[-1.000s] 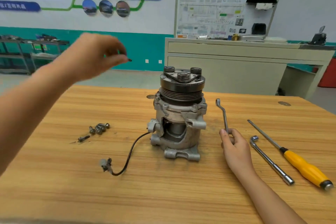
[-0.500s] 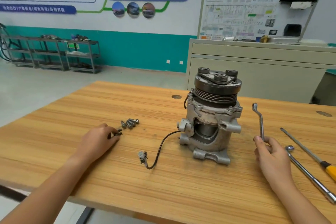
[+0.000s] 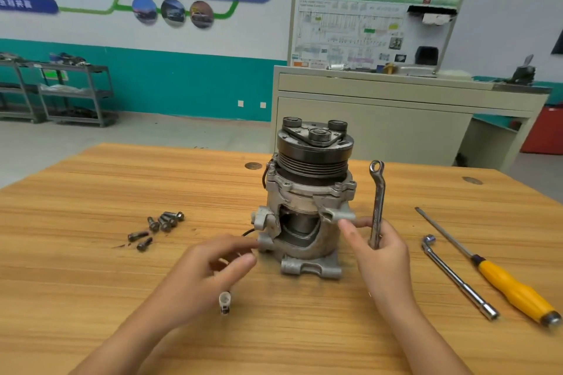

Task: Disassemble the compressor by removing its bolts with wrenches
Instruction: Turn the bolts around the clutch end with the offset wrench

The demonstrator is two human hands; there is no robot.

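Compressor (image 3: 307, 192) upright at the middle of the wooden table (image 3: 91, 283). Right hand (image 3: 380, 256) just right of it, gripping a ring wrench (image 3: 377, 204) held upright. Left hand (image 3: 207, 271) near its lower left side, blurred, fingers loosely spread, holding nothing. Loose bolts (image 3: 158, 225) lying to the left; socket wrench (image 3: 457, 277) and yellow-handled screwdriver (image 3: 502, 280) well off to the right

Head view, downward, near compressor (image 3: 307, 192)

Compressor (image 3: 307, 198) stands upright on tabletop (image 3: 91, 283), pulley uppermost. Right hand (image 3: 380, 250), at its four o'clock, grips a ring wrench (image 3: 377, 201) upright beside the housing. Left hand (image 3: 207, 265), at seven o'clock, is blurred, fingers relaxed. Loose bolts (image 3: 161, 225) lie at nine o'clock; socket wrench (image 3: 457, 277) and screwdriver (image 3: 502, 280) at four.
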